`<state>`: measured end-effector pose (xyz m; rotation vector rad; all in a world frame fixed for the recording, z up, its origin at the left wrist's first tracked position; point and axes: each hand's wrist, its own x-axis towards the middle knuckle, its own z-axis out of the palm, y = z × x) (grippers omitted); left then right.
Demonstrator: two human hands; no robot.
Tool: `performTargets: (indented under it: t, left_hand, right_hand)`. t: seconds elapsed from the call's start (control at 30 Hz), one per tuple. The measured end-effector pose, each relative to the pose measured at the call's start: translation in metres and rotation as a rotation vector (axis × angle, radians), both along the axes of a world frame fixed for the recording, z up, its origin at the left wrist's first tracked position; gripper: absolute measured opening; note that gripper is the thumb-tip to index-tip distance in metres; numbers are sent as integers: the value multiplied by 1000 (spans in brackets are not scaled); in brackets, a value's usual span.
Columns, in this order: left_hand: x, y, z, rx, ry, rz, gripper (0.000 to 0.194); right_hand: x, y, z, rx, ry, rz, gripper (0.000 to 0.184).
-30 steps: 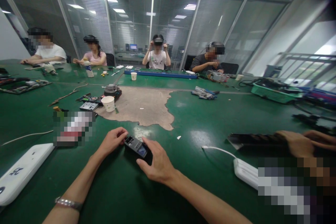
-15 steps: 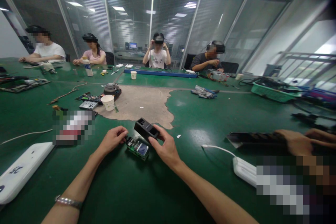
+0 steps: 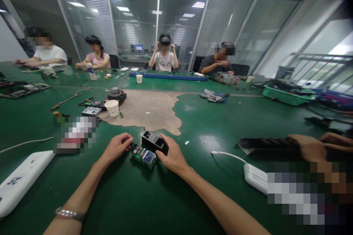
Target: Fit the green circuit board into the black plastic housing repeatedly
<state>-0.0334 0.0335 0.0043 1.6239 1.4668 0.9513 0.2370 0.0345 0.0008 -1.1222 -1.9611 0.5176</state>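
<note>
My right hand (image 3: 172,156) grips a black plastic casing (image 3: 153,140) at its right end, thumb in front and fingers behind. The casing has rectangular openings in its upper face. Just in front of it is a small green circuit board (image 3: 143,156) with a bluish-grey display and other parts on it. My left hand (image 3: 119,146) is closed in a pinch at the board's dark left end; the fingers partly cover that end. The green table (image 3: 116,194) lies beneath both hands.
A white power strip (image 3: 26,181) lies at the left, and a paper cup (image 3: 111,108) stands near a grey drive (image 3: 92,111). At right, another person's hand (image 3: 309,147) holds a long black part (image 3: 264,147) behind a white adapter (image 3: 255,179). Gloves (image 3: 213,95) lie farther back.
My right hand has lowered the black casing slightly and turned it, bringing it closer behind the circuit board. My left hand stays at the board's left end.
</note>
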Motion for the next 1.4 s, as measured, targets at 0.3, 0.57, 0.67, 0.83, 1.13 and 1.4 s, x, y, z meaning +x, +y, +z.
performTargets:
  t: [0.3, 0.57, 0.67, 0.83, 1.13, 1.4]
  left_hand:
    - [0, 0, 1, 4, 5, -14, 29]
    - [0, -1, 1, 15, -10, -13, 30]
    - [-1, -2, 2, 29, -5, -32, 28]
    - [-2, -1, 0, 54, 20, -35, 28]
    - [-1, 0, -2, 51, 44, 3, 28]
    - [1, -1, 1, 19, 24, 7, 25]
  right_hand:
    - [-3, -10, 25, -178, 295, 62, 46]
    - [-13, -33, 32, -71, 186, 107, 52]
    - [-15, -37, 30, -24, 154, 112, 53]
    - [-17, -41, 29, 28, 106, 136, 53]
    - [-17, -45, 23, 64, -46, 172, 61]
    - [-15, -47, 25, 16, -111, 175, 72]
